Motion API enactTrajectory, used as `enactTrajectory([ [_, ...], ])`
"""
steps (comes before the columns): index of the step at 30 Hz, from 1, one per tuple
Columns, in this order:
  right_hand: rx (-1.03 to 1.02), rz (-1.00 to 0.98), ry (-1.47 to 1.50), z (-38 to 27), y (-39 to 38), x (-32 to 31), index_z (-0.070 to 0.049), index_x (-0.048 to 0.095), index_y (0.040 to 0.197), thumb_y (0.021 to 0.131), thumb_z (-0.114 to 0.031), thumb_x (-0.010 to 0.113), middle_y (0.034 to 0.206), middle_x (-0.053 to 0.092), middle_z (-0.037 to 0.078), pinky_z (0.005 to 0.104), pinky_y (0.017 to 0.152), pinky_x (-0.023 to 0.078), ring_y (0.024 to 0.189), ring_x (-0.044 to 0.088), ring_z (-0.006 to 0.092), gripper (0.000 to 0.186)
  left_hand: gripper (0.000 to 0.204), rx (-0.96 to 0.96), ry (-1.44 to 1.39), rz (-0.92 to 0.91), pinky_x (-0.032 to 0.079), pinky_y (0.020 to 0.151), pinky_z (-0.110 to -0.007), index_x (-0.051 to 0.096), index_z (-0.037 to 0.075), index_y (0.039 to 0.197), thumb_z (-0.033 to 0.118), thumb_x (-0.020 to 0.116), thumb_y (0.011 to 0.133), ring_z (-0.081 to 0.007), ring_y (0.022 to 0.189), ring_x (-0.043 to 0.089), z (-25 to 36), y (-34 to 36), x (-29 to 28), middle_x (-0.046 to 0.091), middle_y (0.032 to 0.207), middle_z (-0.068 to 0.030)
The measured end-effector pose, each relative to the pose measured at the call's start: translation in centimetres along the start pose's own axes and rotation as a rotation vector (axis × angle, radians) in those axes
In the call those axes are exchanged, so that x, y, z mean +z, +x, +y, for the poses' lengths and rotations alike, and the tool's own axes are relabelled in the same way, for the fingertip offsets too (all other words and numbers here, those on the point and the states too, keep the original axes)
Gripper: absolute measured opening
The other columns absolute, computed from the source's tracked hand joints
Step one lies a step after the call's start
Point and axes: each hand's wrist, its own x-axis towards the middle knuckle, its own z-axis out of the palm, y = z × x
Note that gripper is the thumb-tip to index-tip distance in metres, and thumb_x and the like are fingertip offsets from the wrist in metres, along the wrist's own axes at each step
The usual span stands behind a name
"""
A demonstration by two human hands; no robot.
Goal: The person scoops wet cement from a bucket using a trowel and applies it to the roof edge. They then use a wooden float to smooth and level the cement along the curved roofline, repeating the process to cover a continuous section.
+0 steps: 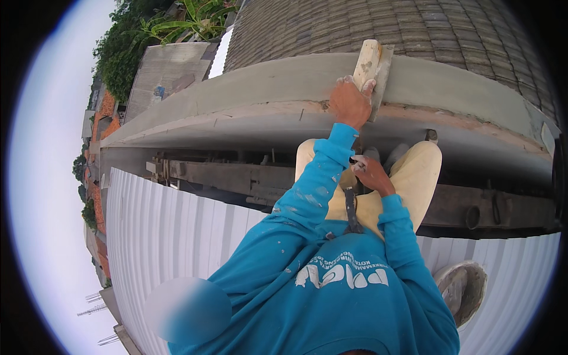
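Note:
My left hand (351,102), its arm stretched forward, is closed around the wooden handle of a plastering float (384,71). The float lies across the smooth grey mortar top of a wall (278,80), with its far end towards the tiled roof. My right hand (374,176) is drawn back near my lap, between my knees. Its fingers are curled together and look pale with plaster; whatever they may hold is too small to make out. Both sleeves are blue, the left one spotted with dried plaster.
A brown tiled roof (414,29) rises beyond the wall. Below my knees runs a dark gap with a weathered beam (225,177). White corrugated metal sheeting (154,225) lies around me, and a mortar-crusted bucket (464,290) stands on it at my right. Short wires stick out of the wall's near face.

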Motion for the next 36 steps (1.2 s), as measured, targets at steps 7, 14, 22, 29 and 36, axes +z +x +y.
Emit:
enactTrajectory([
  [7, -0.498, 0.248, -0.012, 4.4, -0.4, 0.2, -0.002, 0.061, 0.120, 0.087, -0.026, 0.064, 0.108, 0.069, 0.013, 0.0425, 0.087, 0.050, 0.098, 0.066, 0.0299, 0.041, 0.062, -0.069, -0.582, -0.493, 0.050, 0.083, -0.045, 0.065, -0.009, 0.112, 0.047, 0.067, 0.086, -0.0386, 0.094, 0.067, 7.5, -4.6, -2.2, 0.067, 0.098, -0.0292],
  [14, 0.002, -0.044, 0.480, 0.9, -0.1, -0.8, 0.002, 0.054, 0.130, 0.093, -0.021, 0.060, 0.118, 0.064, 0.014, 0.0400, 0.086, 0.050, 0.094, 0.065, 0.0245, 0.043, 0.046, -0.330, -1.480, -0.586, 0.050, 0.076, -0.029, 0.067, 0.002, 0.111, 0.044, 0.057, 0.096, -0.0109, 0.089, 0.060, -2.8, -7.1, -7.3, 0.067, 0.095, -0.0037],
  [22, -0.310, -0.205, 0.994, -9.8, -2.3, 1.0, 0.005, 0.036, 0.143, 0.098, -0.038, 0.053, 0.138, 0.050, 0.014, 0.0378, 0.107, 0.036, 0.126, 0.049, 0.0238, 0.065, 0.035, -0.603, -2.189, -0.429, 0.053, 0.090, -0.034, 0.054, 0.006, 0.128, 0.026, 0.052, 0.099, -0.0201, 0.106, 0.062, -13.6, -15.2, -9.1, 0.062, 0.121, -0.0066],
  [29, -0.274, -0.231, 1.275, -13.4, -3.4, 1.6, 0.003, 0.041, 0.140, 0.100, -0.033, 0.047, 0.140, 0.049, 0.013, 0.0394, 0.109, 0.033, 0.128, 0.045, 0.0246, 0.055, 0.041, -0.530, -2.244, -0.502, 0.053, 0.094, -0.041, 0.050, 0.006, 0.133, 0.031, 0.049, 0.100, -0.0235, 0.112, 0.060, -12.2, -15.9, -10.1, 0.059, 0.126, -0.0077],
  [36, -0.246, -0.170, 1.346, -11.0, -4.5, 1.0, 0.002, 0.049, 0.133, 0.100, -0.029, 0.045, 0.134, 0.054, 0.015, 0.0416, 0.107, 0.037, 0.125, 0.049, 0.0273, 0.046, 0.043, -0.335, -1.928, -0.564, 0.052, 0.096, -0.040, 0.048, 0.007, 0.135, 0.031, 0.050, 0.100, -0.0240, 0.116, 0.058, -11.9, -17.7, -7.2, 0.057, 0.129, -0.0084],
])
